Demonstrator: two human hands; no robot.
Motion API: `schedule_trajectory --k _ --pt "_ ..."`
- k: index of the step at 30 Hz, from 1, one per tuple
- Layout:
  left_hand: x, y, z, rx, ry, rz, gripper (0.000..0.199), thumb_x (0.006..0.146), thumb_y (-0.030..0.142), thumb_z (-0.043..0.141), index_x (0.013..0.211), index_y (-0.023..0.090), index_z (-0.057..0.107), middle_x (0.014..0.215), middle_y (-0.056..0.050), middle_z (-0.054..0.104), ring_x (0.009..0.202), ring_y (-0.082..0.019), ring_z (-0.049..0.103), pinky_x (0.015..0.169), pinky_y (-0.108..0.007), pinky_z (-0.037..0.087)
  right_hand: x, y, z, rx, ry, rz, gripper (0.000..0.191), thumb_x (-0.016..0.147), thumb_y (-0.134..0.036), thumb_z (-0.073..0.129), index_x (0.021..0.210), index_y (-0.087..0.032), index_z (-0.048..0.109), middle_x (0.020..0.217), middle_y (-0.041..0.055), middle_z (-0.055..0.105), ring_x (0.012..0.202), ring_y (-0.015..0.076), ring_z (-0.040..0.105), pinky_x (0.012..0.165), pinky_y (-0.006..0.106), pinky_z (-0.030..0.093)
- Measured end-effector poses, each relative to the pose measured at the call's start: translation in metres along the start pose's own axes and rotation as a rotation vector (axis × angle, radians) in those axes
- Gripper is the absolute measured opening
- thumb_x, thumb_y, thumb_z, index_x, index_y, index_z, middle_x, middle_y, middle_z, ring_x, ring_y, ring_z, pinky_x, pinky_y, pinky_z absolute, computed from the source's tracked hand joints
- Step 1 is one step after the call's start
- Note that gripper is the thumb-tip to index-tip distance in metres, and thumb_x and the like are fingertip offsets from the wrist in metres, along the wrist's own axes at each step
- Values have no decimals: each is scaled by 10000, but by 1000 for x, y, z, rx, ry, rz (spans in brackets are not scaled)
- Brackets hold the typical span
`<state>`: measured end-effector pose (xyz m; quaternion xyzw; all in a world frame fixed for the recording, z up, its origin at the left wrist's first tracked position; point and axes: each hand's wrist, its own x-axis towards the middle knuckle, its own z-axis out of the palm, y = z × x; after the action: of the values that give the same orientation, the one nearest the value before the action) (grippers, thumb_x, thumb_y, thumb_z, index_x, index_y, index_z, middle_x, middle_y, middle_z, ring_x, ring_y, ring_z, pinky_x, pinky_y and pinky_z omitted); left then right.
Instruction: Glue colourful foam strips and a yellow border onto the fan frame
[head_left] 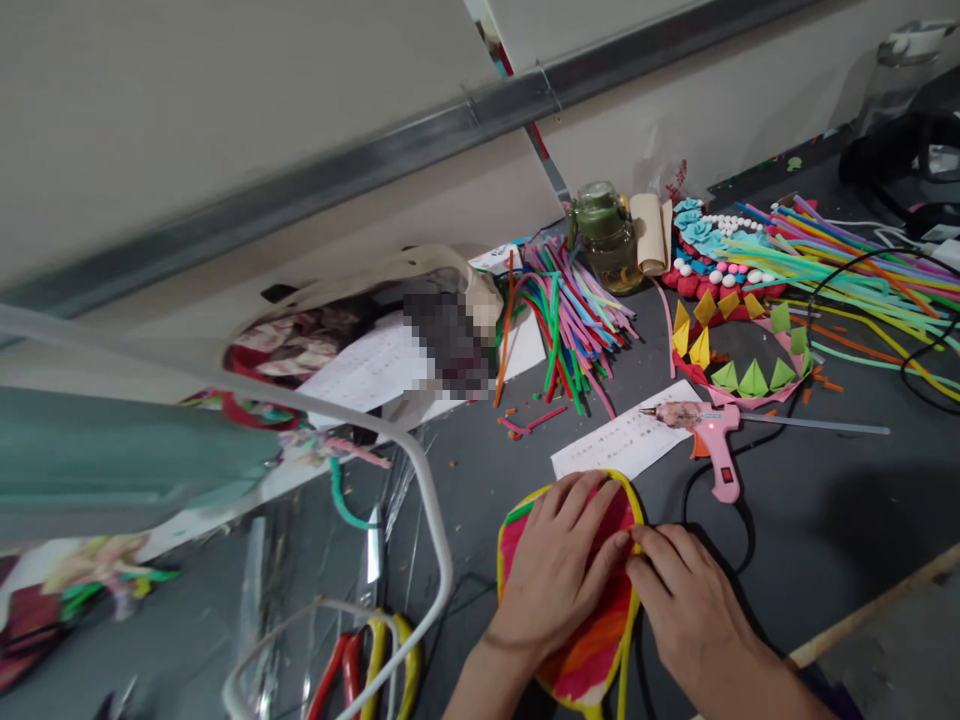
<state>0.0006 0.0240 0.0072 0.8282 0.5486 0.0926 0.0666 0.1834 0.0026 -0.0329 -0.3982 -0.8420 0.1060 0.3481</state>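
Note:
A flat, fan-shaped piece painted pink, red and orange lies on the dark table, edged all round with a yellow fuzzy pipe cleaner. Across its face rests my left hand, fingers stretched out and the thumb toward the right edge. At that edge, my right hand pinches the yellow pipe cleaner between thumb and fingertips. A loose yellow length hangs down along the lower right side. Beyond my right hand lies a pink hot glue gun, its small light lit and a glue stick out the back.
A paper sheet lies under the glue gun's nozzle. Behind stand a paper crown, pipe cleaner bundles and a green jug. Left are red-and-yellow-handled scissors, a white wire frame and a cloth bag.

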Motion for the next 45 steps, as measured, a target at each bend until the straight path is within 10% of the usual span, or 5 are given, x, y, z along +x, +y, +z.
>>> schedule_trajectory --k 22,34,45 --pt "-11 2 4 -36 26 -25 433 985 318 499 1394 179 518 1403 -125 570 1292 -267 510 1071 -448 458 1 -1 -7 12 30 -9 323 959 -24 383 1047 -122 678 1090 129 696 961 223 596 849 344 515" --pt "-49 63 6 -152 156 -109 218 967 231 524 1151 195 635 1117 -101 683 972 -224 629 864 -376 535 -15 10 -24 60 57 17 286 964 -37 432 1075 -136 677 977 116 663 897 210 582 816 351 512" --pt "-45 70 18 -173 168 -197 218 948 228 530 1122 203 660 1124 -93 685 1012 -239 606 863 -405 497 -2 24 -21 -145 -149 -68 424 850 -10 577 1225 -189 660 1040 109 594 902 233 488 739 343 448"
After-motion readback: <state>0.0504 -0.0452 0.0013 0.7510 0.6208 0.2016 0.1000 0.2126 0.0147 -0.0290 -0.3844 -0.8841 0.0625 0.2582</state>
